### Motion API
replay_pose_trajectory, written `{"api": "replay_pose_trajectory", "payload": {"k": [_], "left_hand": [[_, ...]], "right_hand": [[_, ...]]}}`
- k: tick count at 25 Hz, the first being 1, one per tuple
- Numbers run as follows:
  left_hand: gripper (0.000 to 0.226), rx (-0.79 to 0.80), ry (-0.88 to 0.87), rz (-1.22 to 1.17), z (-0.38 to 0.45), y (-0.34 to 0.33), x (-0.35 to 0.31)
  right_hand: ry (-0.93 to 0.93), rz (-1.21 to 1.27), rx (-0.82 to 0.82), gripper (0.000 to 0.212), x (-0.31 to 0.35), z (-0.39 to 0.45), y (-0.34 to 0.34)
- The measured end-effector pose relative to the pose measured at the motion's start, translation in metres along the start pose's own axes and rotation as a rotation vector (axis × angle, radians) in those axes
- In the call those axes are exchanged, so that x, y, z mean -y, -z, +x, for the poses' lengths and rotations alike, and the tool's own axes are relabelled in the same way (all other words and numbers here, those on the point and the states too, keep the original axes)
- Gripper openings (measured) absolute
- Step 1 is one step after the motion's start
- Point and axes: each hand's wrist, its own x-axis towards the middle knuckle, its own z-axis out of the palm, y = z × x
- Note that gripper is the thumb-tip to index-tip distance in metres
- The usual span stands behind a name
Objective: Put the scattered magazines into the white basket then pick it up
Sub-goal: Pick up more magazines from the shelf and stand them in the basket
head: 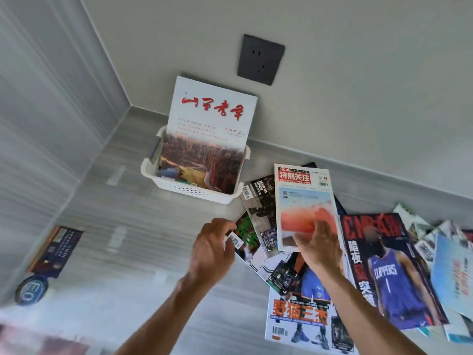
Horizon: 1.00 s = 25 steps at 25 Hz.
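Magazines [304, 252] beside white basket [163, 179]

Single head cam, angled fwd/down, close over floor [133, 226] by wall corner.

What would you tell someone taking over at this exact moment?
Left hand: open, empty, at the pile's left edge.
Right hand: fingers on the red-and-white magazine; grip unclear.
White basket: on the floor by the wall, holding one magazine with red calligraphy upright.
Left: the scattered magazines, one more far left, then lift the basket.
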Motion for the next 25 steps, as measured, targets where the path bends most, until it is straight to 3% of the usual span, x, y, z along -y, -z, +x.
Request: {"api": "replay_pose_trajectory", "payload": {"k": [5,9,10,13,15,17,19,22,25], "left_hand": [[0.047,0.358,0.035,0.153,-0.021,-0.055,-0.016],[0.056,0.330,0.170,0.176,-0.010,-0.074,-0.037],[0.057,0.291,0.265,0.049,-0.004,-0.080,-0.045],[0.045,0.068,0.789,-0.648,0.014,-0.094,-0.071],[0.029,-0.037,1.030,-0.884,0.024,-0.100,-0.070],[0.015,-0.012,1.157,-0.999,0.030,-0.100,-0.067],[0.020,0.051,1.134,-0.896,0.037,-0.102,-0.067],[0.021,0.048,0.962,-0.626,0.043,-0.104,-0.081],[0.018,-0.036,0.613,-0.548,0.039,-0.087,-0.099]], "right_hand": [[0.096,-0.143,0.102,0.065,-0.035,0.005,0.009],[0.165,-0.294,0.091,0.072,-0.055,-0.011,0.005],[0.175,-0.344,0.085,0.073,-0.059,-0.017,0.003],[0.219,-0.367,0.074,0.069,-0.068,-0.031,-0.004],[0.242,-0.320,0.076,0.066,-0.071,-0.034,-0.003],[0.270,-0.310,0.099,0.068,-0.078,-0.034,-0.002],[0.298,-0.318,0.120,0.073,-0.087,-0.035,-0.001],[0.299,-0.280,0.149,0.078,-0.103,-0.035,-0.003],[0.332,-0.259,0.157,0.081,-0.110,-0.033,0.000]]}}
